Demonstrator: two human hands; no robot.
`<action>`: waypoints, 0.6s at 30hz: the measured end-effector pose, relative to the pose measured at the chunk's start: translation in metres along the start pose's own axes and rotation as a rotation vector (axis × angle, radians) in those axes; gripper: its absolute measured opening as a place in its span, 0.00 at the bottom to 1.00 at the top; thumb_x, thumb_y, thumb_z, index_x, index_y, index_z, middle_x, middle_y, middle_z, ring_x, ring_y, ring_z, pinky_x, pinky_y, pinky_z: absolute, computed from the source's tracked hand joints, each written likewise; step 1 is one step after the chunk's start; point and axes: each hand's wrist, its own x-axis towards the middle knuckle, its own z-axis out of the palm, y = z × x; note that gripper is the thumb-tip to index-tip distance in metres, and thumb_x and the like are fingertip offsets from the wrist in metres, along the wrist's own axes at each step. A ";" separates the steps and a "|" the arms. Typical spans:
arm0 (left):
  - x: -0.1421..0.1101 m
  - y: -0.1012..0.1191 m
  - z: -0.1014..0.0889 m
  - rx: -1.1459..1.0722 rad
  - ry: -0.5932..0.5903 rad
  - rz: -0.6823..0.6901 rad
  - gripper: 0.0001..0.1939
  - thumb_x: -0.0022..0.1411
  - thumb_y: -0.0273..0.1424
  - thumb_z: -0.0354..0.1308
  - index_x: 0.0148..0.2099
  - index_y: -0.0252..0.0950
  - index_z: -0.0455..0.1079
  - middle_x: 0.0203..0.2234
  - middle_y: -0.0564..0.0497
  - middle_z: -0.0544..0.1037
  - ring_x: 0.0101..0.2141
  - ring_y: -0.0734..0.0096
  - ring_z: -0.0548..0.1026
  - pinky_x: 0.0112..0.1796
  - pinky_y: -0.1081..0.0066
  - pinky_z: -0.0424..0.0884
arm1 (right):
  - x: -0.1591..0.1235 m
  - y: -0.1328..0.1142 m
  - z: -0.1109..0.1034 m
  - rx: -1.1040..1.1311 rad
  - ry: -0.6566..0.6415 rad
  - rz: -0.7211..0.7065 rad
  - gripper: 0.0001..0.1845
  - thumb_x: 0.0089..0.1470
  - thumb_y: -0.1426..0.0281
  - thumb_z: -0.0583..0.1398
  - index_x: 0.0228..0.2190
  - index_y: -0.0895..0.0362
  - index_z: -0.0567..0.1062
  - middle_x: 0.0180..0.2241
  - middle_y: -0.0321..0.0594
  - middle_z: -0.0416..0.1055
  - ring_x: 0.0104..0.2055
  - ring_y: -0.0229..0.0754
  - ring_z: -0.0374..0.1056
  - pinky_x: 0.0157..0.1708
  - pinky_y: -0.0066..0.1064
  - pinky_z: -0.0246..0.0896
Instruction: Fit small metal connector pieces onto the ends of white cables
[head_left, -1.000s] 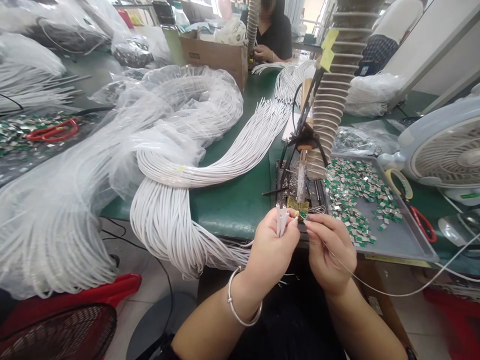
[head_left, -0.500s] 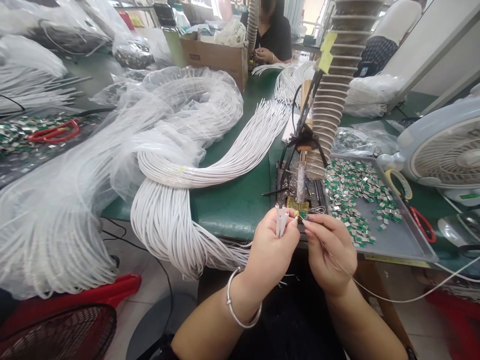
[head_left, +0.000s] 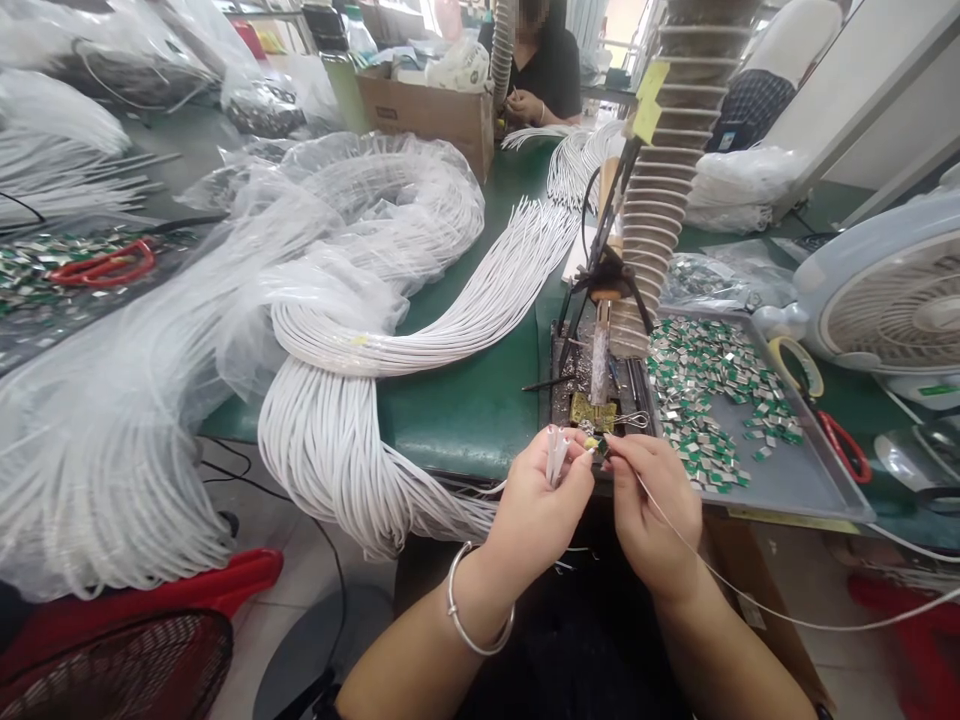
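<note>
I had the left hand [head_left: 541,505] closed narrow around white cables [head_left: 556,458]; the right hand [head_left: 656,515] pinched a thin wire [head_left: 817,627]; a green circuit board [head_left: 601,447] sat between both hands' fingertips, near the soldering iron [head_left: 601,365], whose grip unclear; likely a soldering step; next move, I judged, called for steady alignment.

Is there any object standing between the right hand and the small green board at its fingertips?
Nothing visible: the right hand is right at the small green board. The soldering iron is just beyond them, not between.
</note>
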 end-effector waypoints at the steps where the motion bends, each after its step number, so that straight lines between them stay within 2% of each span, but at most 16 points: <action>1: 0.000 0.000 0.000 0.014 -0.003 0.008 0.04 0.60 0.30 0.53 0.32 0.37 0.64 0.29 0.53 0.70 0.30 0.72 0.68 0.34 0.72 0.65 | 0.001 0.000 0.001 -0.006 -0.010 -0.002 0.13 0.56 0.78 0.55 0.41 0.55 0.72 0.32 0.42 0.71 0.35 0.41 0.70 0.33 0.34 0.70; 6: 0.000 0.003 -0.002 0.089 -0.027 0.014 0.06 0.59 0.29 0.52 0.29 0.36 0.63 0.32 0.50 0.70 0.33 0.70 0.68 0.37 0.70 0.64 | 0.003 0.002 0.002 -0.015 -0.013 0.007 0.09 0.55 0.79 0.56 0.36 0.55 0.71 0.30 0.39 0.70 0.33 0.40 0.69 0.32 0.33 0.69; 11: 0.002 0.005 -0.004 0.089 -0.067 -0.011 0.06 0.59 0.30 0.53 0.30 0.36 0.64 0.31 0.50 0.70 0.34 0.68 0.68 0.38 0.68 0.64 | 0.000 0.002 0.003 0.060 -0.015 -0.024 0.12 0.56 0.79 0.53 0.40 0.56 0.70 0.35 0.43 0.72 0.40 0.42 0.70 0.38 0.36 0.70; 15: 0.003 0.007 -0.005 0.056 -0.065 -0.019 0.07 0.58 0.29 0.54 0.27 0.36 0.62 0.32 0.50 0.70 0.35 0.68 0.68 0.38 0.68 0.64 | -0.004 0.001 0.004 0.136 -0.011 0.082 0.15 0.57 0.78 0.52 0.45 0.55 0.69 0.38 0.42 0.73 0.39 0.41 0.72 0.36 0.34 0.71; 18: 0.004 0.007 -0.005 0.039 -0.064 -0.019 0.08 0.57 0.29 0.54 0.27 0.37 0.61 0.32 0.51 0.69 0.35 0.69 0.68 0.37 0.69 0.63 | -0.006 0.002 0.005 0.183 0.020 0.136 0.14 0.57 0.77 0.53 0.44 0.54 0.70 0.38 0.41 0.74 0.39 0.40 0.73 0.37 0.33 0.71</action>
